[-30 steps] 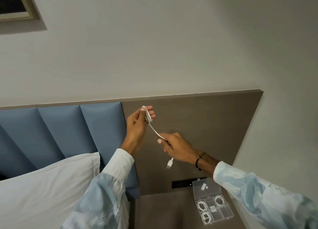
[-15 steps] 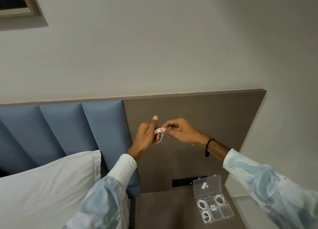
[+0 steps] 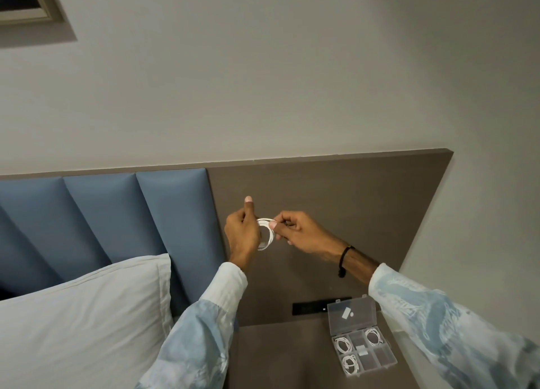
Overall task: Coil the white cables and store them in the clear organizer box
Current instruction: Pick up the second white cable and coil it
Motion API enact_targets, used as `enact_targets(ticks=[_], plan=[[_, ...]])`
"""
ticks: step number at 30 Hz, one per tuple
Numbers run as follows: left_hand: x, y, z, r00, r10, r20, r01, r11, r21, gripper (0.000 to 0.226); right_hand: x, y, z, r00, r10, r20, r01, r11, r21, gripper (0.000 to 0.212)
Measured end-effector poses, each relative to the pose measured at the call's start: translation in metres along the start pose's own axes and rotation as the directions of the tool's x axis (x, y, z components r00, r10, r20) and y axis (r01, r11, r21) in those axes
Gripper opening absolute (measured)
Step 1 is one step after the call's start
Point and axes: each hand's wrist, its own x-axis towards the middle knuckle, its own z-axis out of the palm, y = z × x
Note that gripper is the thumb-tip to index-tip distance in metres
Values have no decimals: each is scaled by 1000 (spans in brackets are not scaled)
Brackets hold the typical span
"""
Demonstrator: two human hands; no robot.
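Observation:
A white cable point(image 3: 265, 233) is wound into a small ring, held up in front of the brown headboard panel. My left hand point(image 3: 242, 234) grips the ring's left side with the thumb pointing up. On the ring's right side my right hand point(image 3: 295, 234) pinches the cable. The clear organizer box point(image 3: 362, 345) lies open on the bedside table at lower right, its lid leaning back. Three of its compartments hold coiled white cables point(image 3: 342, 344). A small white adapter point(image 3: 362, 351) sits in a middle compartment.
The brown bedside table point(image 3: 280, 356) carries the box near its right edge. A black socket strip point(image 3: 309, 307) is set in the panel just behind it. A white pillow point(image 3: 81, 324) and blue padded headboard point(image 3: 117, 219) fill the left side.
A second ago the cable hung loose from my left hand with its plug dangling. Since then the tail has been wound in, and both hands have come together on a closed ring.

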Motion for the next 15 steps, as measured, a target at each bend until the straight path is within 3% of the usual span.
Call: enact_targets(ticks=[3,5,7,11,15], plan=[[5,4,-3,978,-208,14,207,960,-189,56,-4,14,-6,999,30,-10,-29,993,115,12],[8,6,-5,959,-282,40,282,919,-274,55,-6,25,-9,999,5,-41,-2,997,82,9],[10,9,-6,950,-307,55,308,893,-329,54,-7,34,-10,998,-3,-57,3,1000,14,7],[5,15,-1,949,-309,70,314,888,-337,55,-6,39,-8,996,92,22,-93,994,59,8],[2,19,5,948,-308,82,317,881,-352,54,3,31,-15,984,126,-129,-78,942,326,3]])
